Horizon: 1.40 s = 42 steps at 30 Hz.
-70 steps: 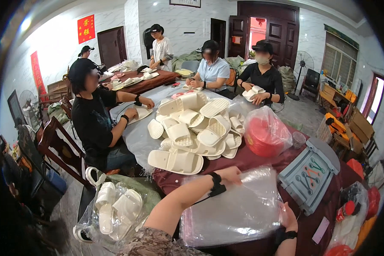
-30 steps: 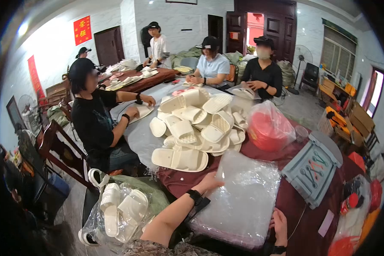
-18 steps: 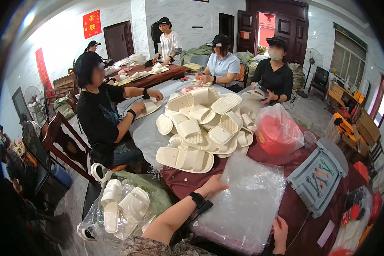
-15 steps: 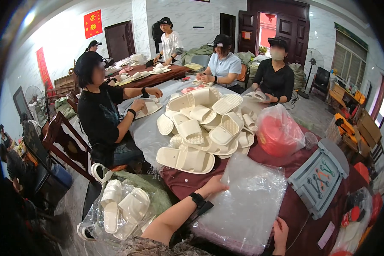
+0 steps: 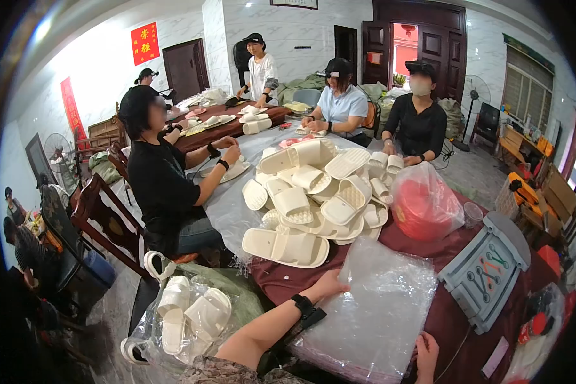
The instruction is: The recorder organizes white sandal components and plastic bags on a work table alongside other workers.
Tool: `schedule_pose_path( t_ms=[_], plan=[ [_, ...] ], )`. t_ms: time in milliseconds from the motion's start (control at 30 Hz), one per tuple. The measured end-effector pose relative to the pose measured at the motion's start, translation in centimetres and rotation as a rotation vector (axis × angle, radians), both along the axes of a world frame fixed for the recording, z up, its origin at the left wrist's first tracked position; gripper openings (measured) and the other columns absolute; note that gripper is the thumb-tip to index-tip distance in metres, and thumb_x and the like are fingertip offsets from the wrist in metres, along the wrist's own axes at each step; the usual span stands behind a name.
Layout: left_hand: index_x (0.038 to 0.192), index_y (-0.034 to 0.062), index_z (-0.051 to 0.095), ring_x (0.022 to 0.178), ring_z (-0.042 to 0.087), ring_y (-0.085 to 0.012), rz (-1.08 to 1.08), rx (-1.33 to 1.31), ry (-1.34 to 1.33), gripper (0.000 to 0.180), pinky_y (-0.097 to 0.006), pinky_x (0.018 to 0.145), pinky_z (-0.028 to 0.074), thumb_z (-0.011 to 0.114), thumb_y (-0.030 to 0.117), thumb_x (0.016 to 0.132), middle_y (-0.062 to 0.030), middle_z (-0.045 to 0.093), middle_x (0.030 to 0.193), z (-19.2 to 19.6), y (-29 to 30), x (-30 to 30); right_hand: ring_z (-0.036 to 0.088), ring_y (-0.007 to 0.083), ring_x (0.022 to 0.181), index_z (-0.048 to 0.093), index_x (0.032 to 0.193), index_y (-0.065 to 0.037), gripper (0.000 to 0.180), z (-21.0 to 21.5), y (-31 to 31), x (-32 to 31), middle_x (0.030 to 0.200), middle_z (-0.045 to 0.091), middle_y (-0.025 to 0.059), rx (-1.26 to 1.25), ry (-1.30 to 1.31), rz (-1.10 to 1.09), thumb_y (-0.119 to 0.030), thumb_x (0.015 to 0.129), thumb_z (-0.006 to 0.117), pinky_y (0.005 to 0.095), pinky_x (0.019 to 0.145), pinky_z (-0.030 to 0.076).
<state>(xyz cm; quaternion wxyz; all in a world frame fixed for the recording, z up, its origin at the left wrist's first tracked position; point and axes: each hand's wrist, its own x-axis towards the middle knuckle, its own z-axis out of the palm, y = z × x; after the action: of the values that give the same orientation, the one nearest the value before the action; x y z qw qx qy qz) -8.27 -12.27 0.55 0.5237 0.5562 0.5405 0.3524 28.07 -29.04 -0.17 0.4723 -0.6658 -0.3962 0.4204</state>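
A stack of clear plastic bags lies on the table right in front of me. My left hand comes in from the lower left, a dark band on its wrist, and pinches the upper left edge of the top bag. At the lower right edge of the same stack, my right hand has its fingers closed on the plastic; its thumb is partly hidden. Just beyond the bags rises a heap of cream slippers, and a pair sits at its near edge.
Bagged slippers lie at my left by a wooden chair. Right of the bags are a grey plastic folding stool and a red bundle in clear plastic. Several co-workers sit or stand around the tables, handling slippers.
My hands stay on the bag edges with little movement. The whole view has shifted slightly. The co-worker on the left has raised their hands a little; slippers by the co-worker at far right now show more plainly.
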Motion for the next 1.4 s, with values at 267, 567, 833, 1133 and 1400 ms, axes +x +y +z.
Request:
schedule_pose_path(
  t_ms=[267,567,833,1133,1400],
  plan=[
    [0.114,-0.0048,0.062,0.086,0.066,-0.0205,-0.016,0.027,0.005,0.048,-0.033,0.079,0.051,0.074,0.015,0.072,-0.0149,0.07,0.098,0.8,-0.1,-0.2,0.053,0.0065,0.053,0.062,0.116,0.001,0.029,0.0,0.2,-0.1,0.074,0.061,0.0006,0.033,0.017,0.027,-0.016,0.093,0.058,0.0211,0.042,0.04],
    [0.113,-0.0061,0.062,0.088,0.067,-0.0229,0.002,0.109,0.066,0.049,-0.034,0.08,0.052,0.074,0.017,0.072,-0.0167,0.07,0.099,-0.7,0.3,0.0,0.052,0.0061,0.053,0.062,0.115,0.001,0.028,-1.0,0.2,0.5,0.074,0.061,-0.0001,0.026,0.022,0.023,-0.015,0.092,0.059,0.0205,0.042,0.04],
    [0.113,-0.0046,0.063,0.089,0.067,-0.0221,0.016,0.036,0.083,0.048,-0.033,0.082,0.051,0.076,0.018,0.073,-0.0158,0.07,0.1,-0.1,-0.1,0.3,0.053,0.0056,0.054,0.062,0.115,0.001,0.029,-1.1,0.0,0.5,0.075,0.061,-0.0002,0.023,0.016,0.016,-0.017,0.093,0.059,0.02,0.042,0.04],
    [0.109,-0.006,0.062,0.082,0.065,-0.0188,0.019,0.046,-0.025,0.044,-0.032,0.074,0.052,0.074,0.014,0.072,-0.0128,0.07,0.094,-0.8,0.5,-0.2,0.053,0.0071,0.062,0.061,0.116,0.004,0.031,2.1,0.2,-1.1,0.078,0.06,0.001,-0.023,0.034,0.0,-0.013,0.091,0.061,0.0226,0.052,0.043],
    [0.115,-0.0054,0.061,0.083,0.065,-0.0182,0.032,0.113,0.071,0.047,-0.032,0.076,0.052,0.074,0.014,0.074,-0.0128,0.069,0.096,-0.7,0.1,-0.2,0.052,0.0048,0.056,0.061,0.117,0.002,0.03,-0.3,0.3,-0.1,0.078,0.062,0.0002,0.03,0.027,0.037,-0.015,0.093,0.057,0.019,0.043,0.039]
  ],
)
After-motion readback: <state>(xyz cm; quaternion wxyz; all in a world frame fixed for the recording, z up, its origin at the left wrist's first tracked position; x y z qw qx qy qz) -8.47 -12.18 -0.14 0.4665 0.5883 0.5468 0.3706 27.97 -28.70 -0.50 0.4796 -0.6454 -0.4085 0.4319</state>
